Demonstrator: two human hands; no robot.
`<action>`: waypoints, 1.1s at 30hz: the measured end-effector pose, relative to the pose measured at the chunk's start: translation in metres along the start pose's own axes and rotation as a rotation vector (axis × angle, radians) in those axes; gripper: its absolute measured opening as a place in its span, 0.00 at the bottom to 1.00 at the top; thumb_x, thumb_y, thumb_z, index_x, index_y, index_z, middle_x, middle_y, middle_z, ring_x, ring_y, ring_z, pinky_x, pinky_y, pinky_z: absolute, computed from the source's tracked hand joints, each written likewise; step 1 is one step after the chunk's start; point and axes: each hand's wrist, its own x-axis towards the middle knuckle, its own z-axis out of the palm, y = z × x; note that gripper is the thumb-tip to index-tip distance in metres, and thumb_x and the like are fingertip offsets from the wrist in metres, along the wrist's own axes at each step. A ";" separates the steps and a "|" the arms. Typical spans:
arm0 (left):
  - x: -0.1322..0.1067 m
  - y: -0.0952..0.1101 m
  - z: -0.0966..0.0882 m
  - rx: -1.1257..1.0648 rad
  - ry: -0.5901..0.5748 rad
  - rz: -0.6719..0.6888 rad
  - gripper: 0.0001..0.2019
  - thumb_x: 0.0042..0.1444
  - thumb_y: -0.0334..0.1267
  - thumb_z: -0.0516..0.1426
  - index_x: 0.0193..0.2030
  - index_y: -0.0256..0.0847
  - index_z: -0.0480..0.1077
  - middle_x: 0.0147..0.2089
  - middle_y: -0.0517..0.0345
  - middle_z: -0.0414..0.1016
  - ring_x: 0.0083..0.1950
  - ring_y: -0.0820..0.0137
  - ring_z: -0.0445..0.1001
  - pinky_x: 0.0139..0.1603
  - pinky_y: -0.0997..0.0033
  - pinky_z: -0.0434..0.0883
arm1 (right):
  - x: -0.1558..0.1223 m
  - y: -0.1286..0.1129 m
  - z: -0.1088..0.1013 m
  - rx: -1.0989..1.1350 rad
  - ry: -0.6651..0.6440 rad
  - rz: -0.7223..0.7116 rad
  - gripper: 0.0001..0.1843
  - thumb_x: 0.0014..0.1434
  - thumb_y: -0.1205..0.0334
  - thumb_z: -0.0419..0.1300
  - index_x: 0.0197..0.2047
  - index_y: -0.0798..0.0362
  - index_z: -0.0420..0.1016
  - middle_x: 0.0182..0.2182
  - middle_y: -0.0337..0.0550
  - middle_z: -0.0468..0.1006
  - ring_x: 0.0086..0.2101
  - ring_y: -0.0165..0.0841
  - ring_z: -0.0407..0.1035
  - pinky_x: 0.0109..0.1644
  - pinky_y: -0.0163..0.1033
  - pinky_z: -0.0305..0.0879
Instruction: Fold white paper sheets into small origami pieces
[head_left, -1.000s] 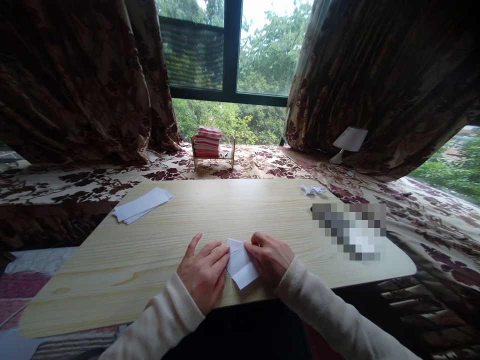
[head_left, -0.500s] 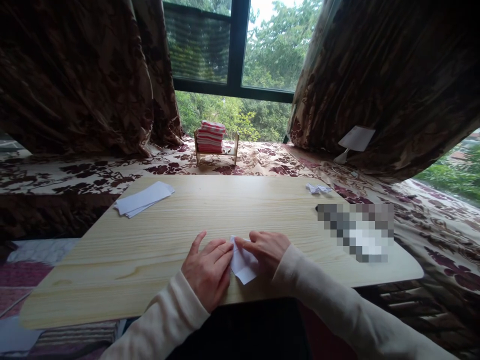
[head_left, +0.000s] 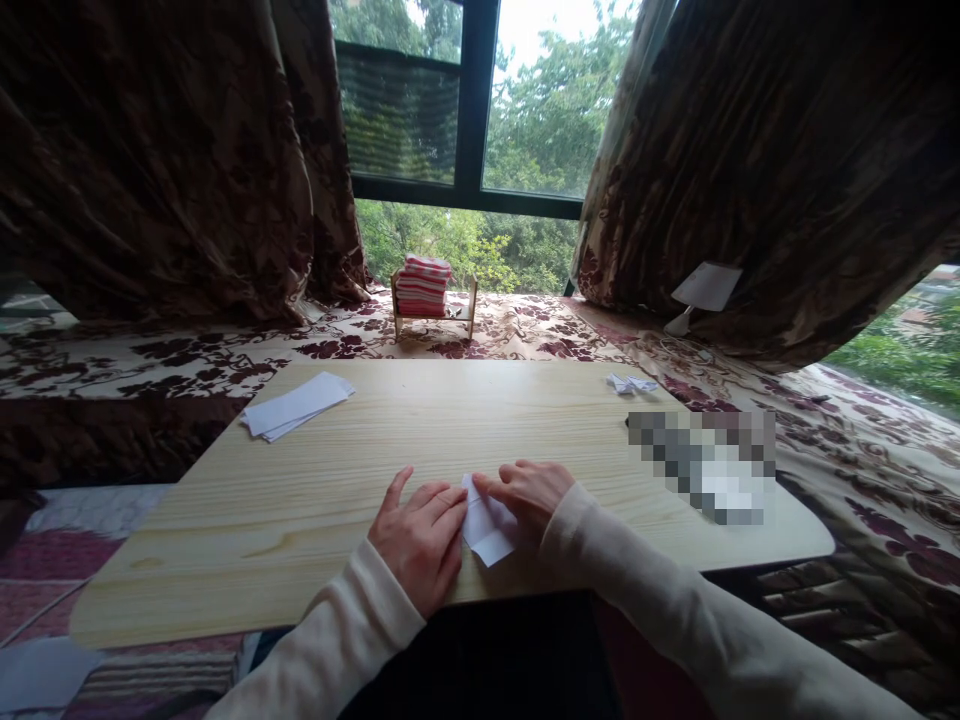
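A small folded piece of white paper lies on the wooden table near its front edge, between my hands. My left hand rests palm down along its left side, fingertips pressed at the upper left edge and the little finger stretched away. My right hand presses the paper's top with an extended index finger, its other fingers curled over the right side. Creases show on the paper, and its right part is hidden under my right hand.
A stack of white paper strips lies at the table's back left. Small folded white papers sit at the back right, above a pixelated area. Behind the table, a little wooden rack holds folded striped cloths; a white lamp stands right.
The camera view has shifted slightly, so the background sits a little lower. My hands and the paper stay in nearly the same position.
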 end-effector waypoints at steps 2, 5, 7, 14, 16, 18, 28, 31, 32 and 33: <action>0.000 0.000 0.000 0.008 -0.008 -0.002 0.13 0.53 0.34 0.48 0.43 0.41 0.69 0.47 0.55 0.73 0.49 0.63 0.67 0.59 0.49 0.44 | -0.004 0.001 0.001 0.003 -0.021 0.009 0.18 0.59 0.64 0.44 0.51 0.47 0.63 0.34 0.45 0.74 0.34 0.38 0.69 0.26 0.35 0.58; 0.000 0.000 -0.001 0.010 -0.016 -0.008 0.13 0.53 0.34 0.48 0.43 0.41 0.69 0.47 0.56 0.73 0.49 0.64 0.67 0.59 0.49 0.44 | -0.010 0.002 0.004 0.006 -0.053 0.038 0.19 0.59 0.64 0.43 0.53 0.49 0.62 0.35 0.46 0.74 0.35 0.39 0.68 0.27 0.36 0.58; -0.001 0.001 -0.001 0.002 -0.017 -0.018 0.13 0.52 0.34 0.48 0.43 0.41 0.69 0.47 0.57 0.73 0.48 0.64 0.67 0.59 0.49 0.44 | -0.015 0.002 0.006 0.009 -0.063 0.061 0.20 0.59 0.65 0.43 0.54 0.50 0.61 0.36 0.46 0.74 0.36 0.39 0.68 0.27 0.36 0.59; 0.000 -0.005 -0.006 -0.081 0.013 -0.086 0.11 0.53 0.34 0.49 0.36 0.44 0.71 0.42 0.60 0.75 0.46 0.66 0.69 0.57 0.51 0.47 | -0.022 -0.003 0.006 0.011 -0.040 0.111 0.20 0.57 0.68 0.45 0.52 0.53 0.63 0.36 0.48 0.74 0.36 0.38 0.68 0.30 0.37 0.61; 0.004 -0.009 -0.006 -0.076 0.053 -0.144 0.10 0.53 0.34 0.49 0.33 0.44 0.72 0.39 0.60 0.76 0.46 0.66 0.69 0.57 0.52 0.48 | -0.020 -0.003 0.005 0.015 -0.042 0.108 0.20 0.57 0.69 0.45 0.52 0.53 0.64 0.36 0.48 0.74 0.36 0.38 0.68 0.31 0.38 0.62; 0.010 -0.012 -0.004 -0.051 0.096 -0.171 0.10 0.53 0.34 0.49 0.34 0.44 0.72 0.38 0.59 0.76 0.46 0.65 0.69 0.56 0.52 0.49 | -0.018 -0.003 0.004 0.014 -0.046 0.099 0.20 0.57 0.68 0.45 0.52 0.53 0.63 0.36 0.48 0.74 0.36 0.39 0.68 0.31 0.38 0.62; 0.011 -0.012 0.008 0.072 -0.074 -0.024 0.13 0.53 0.39 0.49 0.44 0.46 0.68 0.48 0.58 0.72 0.52 0.60 0.64 0.56 0.47 0.46 | -0.019 0.001 0.008 0.032 -0.031 0.096 0.20 0.57 0.66 0.45 0.53 0.53 0.63 0.36 0.48 0.73 0.37 0.39 0.68 0.30 0.37 0.62; 0.007 -0.010 0.002 0.088 -0.066 0.003 0.13 0.53 0.38 0.49 0.44 0.45 0.69 0.49 0.58 0.71 0.54 0.60 0.62 0.57 0.48 0.46 | -0.018 -0.001 0.008 0.048 -0.028 0.106 0.19 0.57 0.67 0.45 0.51 0.54 0.64 0.36 0.47 0.74 0.36 0.39 0.68 0.30 0.38 0.62; 0.009 -0.009 0.001 0.089 -0.065 0.012 0.12 0.53 0.38 0.49 0.42 0.44 0.69 0.48 0.58 0.72 0.53 0.60 0.63 0.57 0.48 0.46 | -0.017 -0.002 0.008 0.048 -0.034 0.106 0.19 0.57 0.68 0.45 0.51 0.55 0.65 0.36 0.48 0.73 0.36 0.40 0.68 0.30 0.38 0.62; 0.013 -0.007 0.000 0.089 -0.065 0.010 0.11 0.53 0.37 0.49 0.39 0.44 0.70 0.46 0.58 0.73 0.52 0.61 0.64 0.57 0.49 0.45 | -0.017 -0.003 0.007 0.045 -0.039 0.104 0.19 0.57 0.68 0.44 0.51 0.55 0.65 0.37 0.48 0.73 0.37 0.40 0.68 0.30 0.39 0.62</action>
